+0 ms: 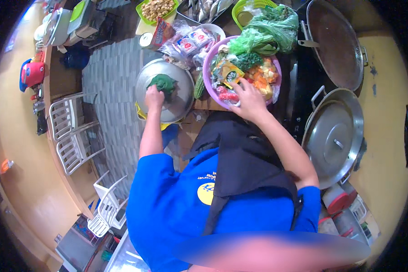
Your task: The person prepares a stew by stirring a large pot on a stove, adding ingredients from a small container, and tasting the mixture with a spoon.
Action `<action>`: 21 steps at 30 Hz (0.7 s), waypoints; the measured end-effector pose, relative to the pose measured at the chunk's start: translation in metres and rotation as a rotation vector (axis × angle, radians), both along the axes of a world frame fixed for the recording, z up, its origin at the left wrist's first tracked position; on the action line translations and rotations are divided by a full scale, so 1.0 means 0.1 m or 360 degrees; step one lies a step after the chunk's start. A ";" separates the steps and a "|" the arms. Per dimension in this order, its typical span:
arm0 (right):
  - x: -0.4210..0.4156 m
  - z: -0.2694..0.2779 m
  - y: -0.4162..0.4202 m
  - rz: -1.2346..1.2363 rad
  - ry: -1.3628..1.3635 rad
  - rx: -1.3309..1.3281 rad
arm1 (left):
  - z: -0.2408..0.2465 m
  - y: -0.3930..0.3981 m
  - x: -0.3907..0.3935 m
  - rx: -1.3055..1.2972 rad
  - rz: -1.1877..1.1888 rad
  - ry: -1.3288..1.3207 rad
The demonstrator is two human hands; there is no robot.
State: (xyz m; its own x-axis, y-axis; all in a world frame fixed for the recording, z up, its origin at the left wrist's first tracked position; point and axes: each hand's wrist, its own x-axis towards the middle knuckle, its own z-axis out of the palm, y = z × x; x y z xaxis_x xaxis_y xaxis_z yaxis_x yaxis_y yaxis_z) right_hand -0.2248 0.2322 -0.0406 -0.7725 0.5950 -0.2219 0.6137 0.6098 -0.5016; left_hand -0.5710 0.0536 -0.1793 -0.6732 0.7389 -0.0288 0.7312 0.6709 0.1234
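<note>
My left hand (154,97) grips a bunched dark green cloth (163,84), which rests on a round metal lid or pan (180,105). Over the near rim of a pink-purple plastic basin (209,90) reaches my right hand (251,102), its fingers spread. The fingertips are at the edge of a yellow seasoning packet (232,73); whether they pinch it is unclear. Cut orange and pale vegetables (263,76), curly dark greens (248,61) and a wrapped red item (227,94) fill the basin. Leafy vegetables in a green plastic bag (272,30) lie across its far rim.
A bitter gourd (199,85) lies between lid and basin. Beyond are bagged packets (192,40), a can (146,40), a green tray of browned cubes (158,9) and a fish tray (205,10). Large pans (336,44) and a lidded one (336,136) stand at right.
</note>
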 end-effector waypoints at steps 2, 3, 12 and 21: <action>-0.24 -0.32 0.00 0.0048 -0.0161 0.0174 | -0.05 0.02 0.02 0.0072 0.0045 -0.0022; -0.33 -0.42 0.02 0.0077 -0.0239 0.0270 | -0.08 -0.03 -0.02 0.0103 0.0001 -0.0047; -0.42 -0.89 -0.05 0.0051 -0.0224 0.0357 | 0.39 0.17 0.20 0.0374 -0.0157 0.0023; 0.04 -0.92 0.15 -0.0761 0.0402 -0.0057 | 0.68 1.49 1.49 0.0346 -0.0813 -0.0738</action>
